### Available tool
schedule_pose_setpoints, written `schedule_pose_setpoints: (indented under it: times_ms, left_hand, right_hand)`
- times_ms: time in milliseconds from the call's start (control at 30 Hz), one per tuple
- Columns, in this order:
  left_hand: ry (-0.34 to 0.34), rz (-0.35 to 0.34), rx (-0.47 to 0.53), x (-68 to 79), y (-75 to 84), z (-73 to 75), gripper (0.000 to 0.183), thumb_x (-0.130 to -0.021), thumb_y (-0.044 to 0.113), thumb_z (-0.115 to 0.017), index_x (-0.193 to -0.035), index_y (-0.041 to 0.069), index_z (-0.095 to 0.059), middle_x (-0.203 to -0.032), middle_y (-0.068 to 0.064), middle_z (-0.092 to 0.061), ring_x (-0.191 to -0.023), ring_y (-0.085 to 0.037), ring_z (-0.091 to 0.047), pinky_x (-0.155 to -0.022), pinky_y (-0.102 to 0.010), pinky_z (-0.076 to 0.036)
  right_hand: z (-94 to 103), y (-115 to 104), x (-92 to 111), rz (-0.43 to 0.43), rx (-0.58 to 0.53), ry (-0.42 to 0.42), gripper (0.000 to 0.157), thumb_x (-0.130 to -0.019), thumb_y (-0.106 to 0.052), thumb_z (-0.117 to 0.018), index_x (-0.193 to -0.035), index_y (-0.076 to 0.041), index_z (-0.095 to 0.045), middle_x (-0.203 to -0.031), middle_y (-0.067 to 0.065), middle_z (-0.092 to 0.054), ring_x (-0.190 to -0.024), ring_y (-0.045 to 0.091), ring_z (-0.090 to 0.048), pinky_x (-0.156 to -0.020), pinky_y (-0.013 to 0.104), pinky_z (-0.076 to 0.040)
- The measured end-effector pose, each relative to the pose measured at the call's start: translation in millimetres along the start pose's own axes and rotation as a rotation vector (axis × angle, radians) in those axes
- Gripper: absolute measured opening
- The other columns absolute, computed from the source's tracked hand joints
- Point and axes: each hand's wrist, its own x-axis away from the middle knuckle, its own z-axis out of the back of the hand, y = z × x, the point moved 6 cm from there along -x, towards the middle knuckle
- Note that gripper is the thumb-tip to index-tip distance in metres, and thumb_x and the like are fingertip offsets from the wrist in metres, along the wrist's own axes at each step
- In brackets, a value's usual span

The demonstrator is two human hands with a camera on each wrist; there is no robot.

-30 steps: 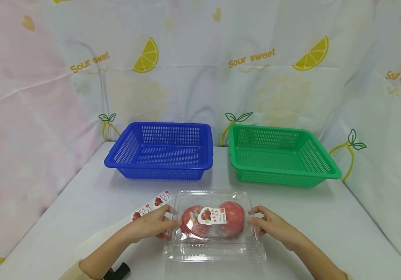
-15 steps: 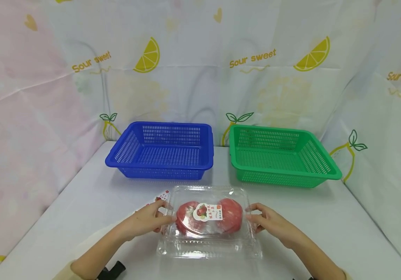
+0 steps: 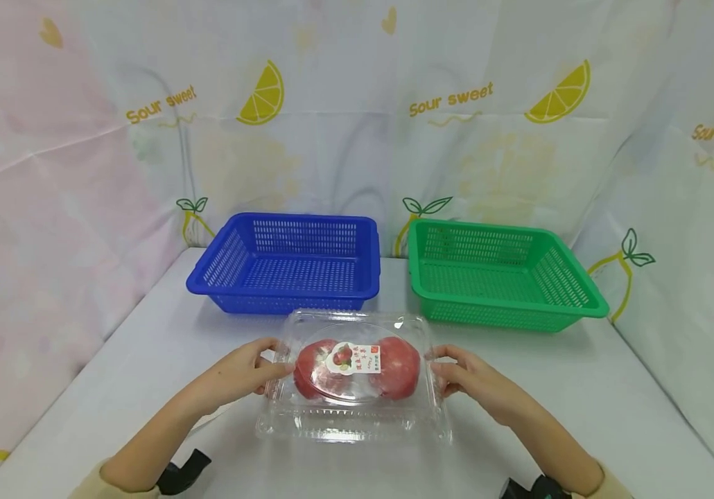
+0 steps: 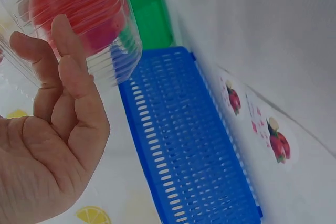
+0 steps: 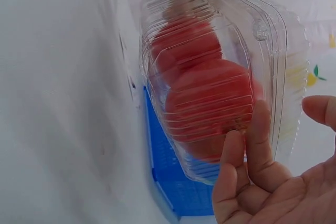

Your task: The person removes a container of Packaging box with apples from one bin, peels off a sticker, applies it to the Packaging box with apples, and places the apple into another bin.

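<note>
A clear plastic clamshell box (image 3: 351,431) holds red round fruits (image 3: 401,367), and a white label (image 3: 355,358) with a fruit picture is stuck on its lid. My left hand (image 3: 241,374) grips the box's left end, the thumb on top and other fingers beneath. At the opposite end my right hand (image 3: 478,381) pinches the rim in the same way. Both wrist views show the fingers under the ribbed plastic, with the box raised off the table. In the left wrist view, printed fruit stickers (image 4: 278,140) lie on the white surface.
Behind the box stand a blue slotted basket (image 3: 297,305) at left and a green one (image 3: 507,315) at right, with nothing seen inside either. A white cloth with lemon prints (image 3: 344,159) hangs round the table. Black wrist gear (image 3: 182,471) shows near the sleeve.
Both hands have raised the box and carried it leftward and away from me, toward the blue basket. The sticker strip is now mostly hidden in the head view.
</note>
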Motion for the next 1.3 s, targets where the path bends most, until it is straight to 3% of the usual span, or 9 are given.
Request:
schedule_pose_setpoints:
  times_ms: [300, 433, 600, 800, 1000, 1100, 1300]
  left_hand:
    - [0.027, -0.008, -0.012, 7.4, 7.1, 22.2, 0.060, -0.087, 0.041, -0.058, -0.126, -0.001, -0.042, -0.072, -0.008, -0.053, -0.067, -0.020, -0.053, -0.060, -0.034, -0.043]
    - [0.037, -0.020, -0.011, 11.0, 8.2, 31.2, 0.059, -0.089, 0.039, -0.056, -0.128, -0.002, -0.040, -0.088, -0.012, -0.060, -0.073, -0.020, -0.057, -0.066, -0.038, -0.048]
    - [0.047, -0.021, -0.017, 12.4, 7.1, 41.4, 0.061, -0.090, 0.039, -0.054, -0.132, -0.003, -0.037, -0.109, -0.018, -0.057, -0.081, -0.022, -0.058, -0.073, -0.040, -0.050]
    - [0.053, -0.027, -0.043, 11.1, 8.4, 55.2, 0.066, -0.092, 0.041, -0.050, -0.133, -0.007, -0.032, -0.112, -0.021, -0.055, -0.088, -0.025, -0.058, -0.077, -0.043, -0.049]
    - [0.061, -0.055, -0.017, 10.2, 11.5, 68.8, 0.060, -0.094, 0.037, -0.048, -0.131, -0.008, -0.035, -0.113, -0.021, -0.054, -0.093, -0.025, -0.055, -0.077, -0.040, -0.050]
    - [0.061, -0.060, -0.002, 8.5, 10.9, 75.0, 0.054, -0.094, 0.036, -0.047, -0.127, -0.007, -0.039, -0.108, -0.017, -0.055, -0.089, -0.023, -0.055, -0.076, -0.038, -0.050]
    - [0.057, -0.048, 0.024, 3.2, 8.8, 87.0, 0.052, -0.095, 0.036, -0.046, -0.124, -0.006, -0.043, -0.072, -0.004, -0.047, -0.073, -0.020, -0.053, -0.073, -0.034, -0.049]
  right_hand:
    - [-2.6, -16.6, -11.3, -0.005, 0.032, 0.011, 0.042, -0.095, -0.024, -0.043, -0.123, 0.007, -0.042, -0.078, 0.006, -0.059, -0.084, 0.027, -0.058, -0.090, 0.049, -0.031]
    - [-4.8, -22.1, -16.4, -0.007, 0.033, 0.015, 0.043, -0.095, -0.026, -0.043, -0.125, 0.004, -0.042, -0.078, 0.006, -0.061, -0.088, 0.028, -0.058, -0.091, 0.058, -0.026]
    - [-9.1, -26.4, -23.7, 0.017, 0.011, 0.008, 0.043, -0.095, -0.025, -0.044, -0.124, 0.007, -0.043, -0.081, 0.005, -0.062, -0.090, 0.027, -0.058, -0.092, 0.059, -0.025]
    - [-10.2, -32.1, -35.4, 0.051, 0.017, 0.013, 0.044, -0.095, -0.025, -0.044, -0.125, 0.007, -0.042, -0.079, 0.007, -0.061, -0.092, 0.028, -0.056, -0.096, 0.064, -0.017]
    - [-9.3, -42.0, -47.6, 0.061, 0.022, 0.039, 0.045, -0.094, -0.023, -0.044, -0.126, 0.008, -0.041, -0.078, 0.007, -0.061, -0.094, 0.028, -0.055, -0.098, 0.064, -0.016]
    - [-8.4, -46.3, -53.2, 0.052, 0.024, 0.055, 0.044, -0.093, -0.022, -0.044, -0.125, 0.008, -0.041, -0.079, 0.007, -0.061, -0.095, 0.028, -0.054, -0.098, 0.063, -0.016]
    - [-5.5, -54.7, -65.5, 0.037, 0.029, 0.082, 0.043, -0.095, -0.023, -0.043, -0.126, 0.007, -0.044, -0.092, 0.009, -0.060, -0.097, 0.029, -0.054, -0.099, 0.060, -0.019]
